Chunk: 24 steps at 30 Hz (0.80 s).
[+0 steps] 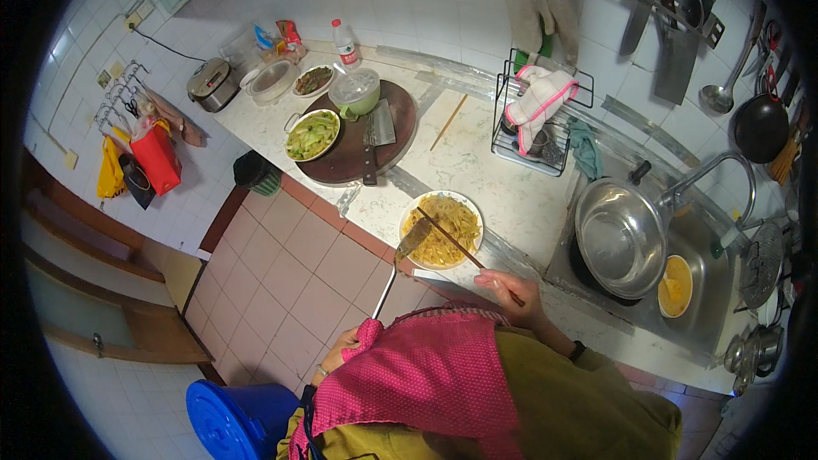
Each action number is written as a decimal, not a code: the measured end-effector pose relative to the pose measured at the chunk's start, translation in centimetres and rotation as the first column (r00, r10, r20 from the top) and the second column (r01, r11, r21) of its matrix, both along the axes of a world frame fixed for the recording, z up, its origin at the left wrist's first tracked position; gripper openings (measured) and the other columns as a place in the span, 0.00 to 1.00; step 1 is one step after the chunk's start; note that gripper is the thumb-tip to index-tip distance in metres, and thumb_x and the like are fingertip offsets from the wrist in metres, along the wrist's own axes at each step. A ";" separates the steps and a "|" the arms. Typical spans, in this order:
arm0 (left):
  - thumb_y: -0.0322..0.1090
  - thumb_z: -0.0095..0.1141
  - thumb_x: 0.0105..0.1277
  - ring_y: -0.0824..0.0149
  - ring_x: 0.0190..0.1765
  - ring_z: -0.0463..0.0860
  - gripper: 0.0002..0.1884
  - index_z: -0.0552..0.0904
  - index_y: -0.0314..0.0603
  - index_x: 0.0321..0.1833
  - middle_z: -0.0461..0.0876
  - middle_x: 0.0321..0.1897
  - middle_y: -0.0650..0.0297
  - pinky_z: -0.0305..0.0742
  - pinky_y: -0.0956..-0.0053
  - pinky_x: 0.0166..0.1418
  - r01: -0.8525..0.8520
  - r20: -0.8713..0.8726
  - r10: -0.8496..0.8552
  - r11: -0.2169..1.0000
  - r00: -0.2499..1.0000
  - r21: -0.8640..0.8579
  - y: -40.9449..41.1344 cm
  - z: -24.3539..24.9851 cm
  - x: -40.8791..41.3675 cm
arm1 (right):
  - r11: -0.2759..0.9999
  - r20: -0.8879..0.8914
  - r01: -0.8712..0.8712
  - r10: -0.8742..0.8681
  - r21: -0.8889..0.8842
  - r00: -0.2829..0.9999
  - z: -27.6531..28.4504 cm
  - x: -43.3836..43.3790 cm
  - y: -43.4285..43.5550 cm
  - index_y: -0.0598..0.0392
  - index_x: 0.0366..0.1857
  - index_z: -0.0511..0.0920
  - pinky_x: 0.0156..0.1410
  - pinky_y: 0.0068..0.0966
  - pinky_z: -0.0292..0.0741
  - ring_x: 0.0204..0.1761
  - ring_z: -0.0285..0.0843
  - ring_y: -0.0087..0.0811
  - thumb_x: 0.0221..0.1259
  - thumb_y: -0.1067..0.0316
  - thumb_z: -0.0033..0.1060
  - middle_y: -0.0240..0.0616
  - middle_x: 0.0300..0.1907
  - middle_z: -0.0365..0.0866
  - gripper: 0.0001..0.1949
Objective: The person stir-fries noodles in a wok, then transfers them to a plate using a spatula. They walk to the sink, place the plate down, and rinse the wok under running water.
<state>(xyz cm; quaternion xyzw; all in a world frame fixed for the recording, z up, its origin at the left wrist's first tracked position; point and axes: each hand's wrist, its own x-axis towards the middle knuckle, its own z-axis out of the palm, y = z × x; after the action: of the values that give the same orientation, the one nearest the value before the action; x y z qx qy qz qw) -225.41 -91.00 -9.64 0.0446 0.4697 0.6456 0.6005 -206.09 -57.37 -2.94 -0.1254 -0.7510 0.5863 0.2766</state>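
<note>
My right hand (519, 299) grips dark wooden chopsticks (452, 239), whose tips reach over a white plate (478, 239) of yellow stir-fried noodles or shreds (446, 243). My left hand (340, 351), partly hidden by the pink dotted apron (422, 364), holds the metal handle of a cooking turner (385, 292). The turner's food-smeared blade (414, 237) rests at or just above the plate's left edge, close to the chopstick tips. The plate sits at the front edge of the pale counter (492, 140).
A round dark chopping board (406, 108) bears a cleaver (382, 124), a dish of cooked greens (312, 135) and a lidded green bowl (355, 91). To the right, a large metal basin (617, 236) stands in the sink (703, 306). A wire rack (527, 163) stands behind; a blue bin (239, 421) below left.
</note>
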 end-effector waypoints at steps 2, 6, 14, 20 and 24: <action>0.29 0.58 0.66 0.71 0.44 0.81 0.13 0.79 0.34 0.52 0.82 0.44 0.64 0.77 0.74 0.53 -0.003 0.001 0.003 1.000 1.000 -0.001 0.1 0.0 0.0 | 0.998 0.032 0.029 -0.030 0.054 0.999 0.4 -0.1 -0.3 0.62 0.49 0.79 0.46 0.22 0.78 0.40 0.85 0.29 0.66 0.74 0.48 0.44 0.39 0.86 0.12; 0.29 0.58 0.66 0.71 0.44 0.81 0.13 0.79 0.34 0.52 0.82 0.44 0.64 0.77 0.74 0.53 -0.018 0.002 0.018 1.000 1.000 -0.011 0.0 0.2 0.2 | 0.990 0.144 -0.005 -0.016 0.142 0.989 -1.3 0.3 -0.2 0.62 0.48 0.79 0.47 0.23 0.78 0.40 0.85 0.29 0.66 0.73 0.49 0.45 0.40 0.86 0.11; 0.29 0.58 0.66 0.71 0.44 0.81 0.13 0.79 0.34 0.52 0.82 0.44 0.63 0.77 0.74 0.53 -0.039 0.005 0.039 0.999 0.999 -0.010 -0.2 -0.8 -0.1 | 0.998 0.103 0.043 -0.047 0.042 0.994 1.0 0.3 -0.6 0.61 0.49 0.79 0.47 0.23 0.78 0.40 0.85 0.28 0.67 0.71 0.49 0.42 0.39 0.87 0.12; 0.28 0.58 0.66 0.70 0.44 0.82 0.13 0.79 0.34 0.53 0.82 0.44 0.63 0.77 0.74 0.53 -0.072 0.013 0.072 0.997 0.997 0.000 -0.9 -2.4 0.2 | 0.963 0.106 0.073 -0.047 -0.258 0.993 -1.6 0.9 1.2 0.66 0.51 0.76 0.51 0.27 0.79 0.43 0.84 0.33 0.71 0.67 0.45 0.48 0.42 0.84 0.15; 0.28 0.58 0.66 0.70 0.44 0.82 0.13 0.79 0.34 0.53 0.82 0.45 0.63 0.77 0.74 0.53 -0.099 0.011 0.099 0.995 0.995 0.010 -1.1 -3.2 0.4 | 0.786 0.093 0.135 -0.098 -0.603 0.991 -0.9 1.1 2.4 0.68 0.50 0.76 0.53 0.30 0.79 0.43 0.83 0.36 0.72 0.63 0.46 0.49 0.40 0.83 0.17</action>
<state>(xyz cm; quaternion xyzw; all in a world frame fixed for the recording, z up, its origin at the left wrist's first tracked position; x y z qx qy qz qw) -225.02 -92.15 -12.87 0.0209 0.4648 0.6773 0.5699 -205.02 -54.94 -3.89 -0.2703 -0.5211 0.7745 0.2358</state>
